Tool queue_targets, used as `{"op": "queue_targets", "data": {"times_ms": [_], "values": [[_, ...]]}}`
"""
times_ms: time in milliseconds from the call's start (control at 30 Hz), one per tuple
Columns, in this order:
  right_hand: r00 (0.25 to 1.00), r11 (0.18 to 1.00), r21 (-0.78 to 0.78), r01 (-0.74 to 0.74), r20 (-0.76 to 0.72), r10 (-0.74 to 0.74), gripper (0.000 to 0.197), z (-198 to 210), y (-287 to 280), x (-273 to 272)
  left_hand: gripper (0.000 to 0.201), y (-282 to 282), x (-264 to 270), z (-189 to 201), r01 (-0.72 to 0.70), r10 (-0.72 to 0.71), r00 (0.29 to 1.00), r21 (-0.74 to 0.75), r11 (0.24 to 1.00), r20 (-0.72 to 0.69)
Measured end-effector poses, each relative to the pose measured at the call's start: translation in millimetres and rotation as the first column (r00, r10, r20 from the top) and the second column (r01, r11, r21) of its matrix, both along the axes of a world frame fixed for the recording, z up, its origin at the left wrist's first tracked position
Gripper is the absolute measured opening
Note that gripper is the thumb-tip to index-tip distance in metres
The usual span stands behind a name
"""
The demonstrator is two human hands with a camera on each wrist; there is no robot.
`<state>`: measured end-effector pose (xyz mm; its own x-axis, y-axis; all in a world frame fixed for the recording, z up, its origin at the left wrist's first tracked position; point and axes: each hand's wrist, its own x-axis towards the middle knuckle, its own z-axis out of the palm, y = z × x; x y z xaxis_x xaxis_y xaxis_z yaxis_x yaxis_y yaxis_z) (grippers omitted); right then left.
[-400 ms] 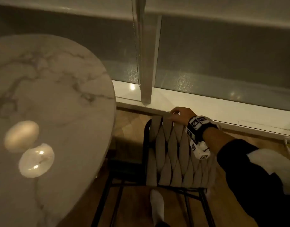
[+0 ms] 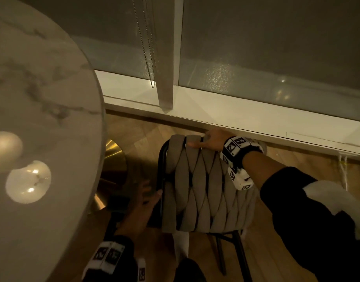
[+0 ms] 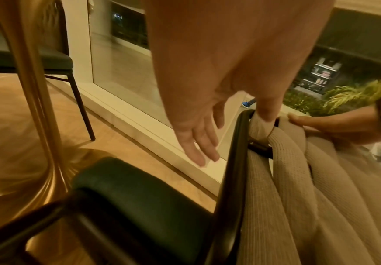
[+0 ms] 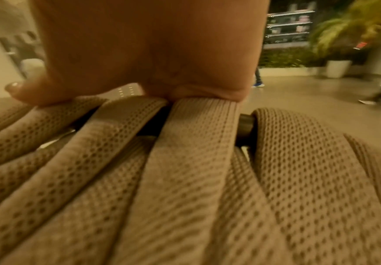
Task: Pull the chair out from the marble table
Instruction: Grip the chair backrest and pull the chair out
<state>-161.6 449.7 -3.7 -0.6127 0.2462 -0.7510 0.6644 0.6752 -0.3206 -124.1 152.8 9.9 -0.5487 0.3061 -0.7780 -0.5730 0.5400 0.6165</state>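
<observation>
Gripping the top rail of the chair (image 2: 203, 186), my right hand (image 2: 210, 140) has its fingers curled over the far side of the woven backrest and its thumb (image 4: 20, 93) laid along the straps on the near side; the right wrist view shows the palm pressed down on the grey mesh bands, with a bit of dark frame tube showing between two of them. My left hand (image 2: 141, 208) is lower down at the left edge of the backrest, fingers (image 3: 198, 143) straight and spread, holding nothing. From the head view its thumb lies just beside the black frame upright (image 3: 232, 161), and I cannot tell whether it actually touches it. The chair stands on the wooden floor (image 2: 134, 131) to the right of the marble table (image 2: 44, 102), its back toward me and its dark green seat cushion (image 3: 139, 193) pointing at the table's brass pedestal (image 3: 33, 89), whose flared base (image 2: 114, 157) sits close in front of the seat. The round tabletop's edge overlaps the seat area from above in the head view, so the chair is near the table, with a strip of floor visible between backrest and tabletop. A white sill (image 2: 236, 112) and frosted glass panels run along behind the chair, with a bead chain (image 2: 148, 47) hanging down in front of the glass. A second dark chair (image 3: 26, 59) stands beyond the pedestal in the left wrist view.
</observation>
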Motion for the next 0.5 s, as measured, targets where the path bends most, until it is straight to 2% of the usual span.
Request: {"op": "queue_targets", "data": {"times_ms": [33,100,200,300,400,500], "values": [[0.999,0.999,0.017,-0.050,0.001,0.050,0.080,-0.7,-0.5,0.9,0.059,14.6,-10.6,-3.4,-0.081,0.081,0.997,0.010,0.997,0.021],[0.994,0.994,0.026,-0.106,0.008,0.106,0.079,1.8,-2.6,4.2,0.074,36.8,-12.1,-8.4,-0.159,0.155,0.984,0.034,0.987,0.089],[0.995,0.994,0.027,-0.103,0.003,0.103,0.070,8.8,-3.1,18.2,0.076,49.5,-0.3,-14.3,-0.148,0.146,0.967,-0.004,0.989,0.209],[0.997,0.997,-0.016,-0.072,-0.010,0.072,0.065,24.3,4.1,33.9,0.071,55.9,6.4,-17.5,-0.157,0.153,0.980,0.021,0.987,0.128],[0.998,0.998,-0.006,-0.056,-0.006,0.056,0.048,52.4,14.0,48.1,0.060,67.1,15.8,1.8,-0.126,0.125,0.992,0.052,0.991,0.019],[0.998,0.998,0.055,0.017,-0.062,-0.013,0.051,87.4,30.6,57.3,0.053,86.3,12.6,26.1,-0.110,0.116,0.991,0.104,0.989,-0.063]]}}
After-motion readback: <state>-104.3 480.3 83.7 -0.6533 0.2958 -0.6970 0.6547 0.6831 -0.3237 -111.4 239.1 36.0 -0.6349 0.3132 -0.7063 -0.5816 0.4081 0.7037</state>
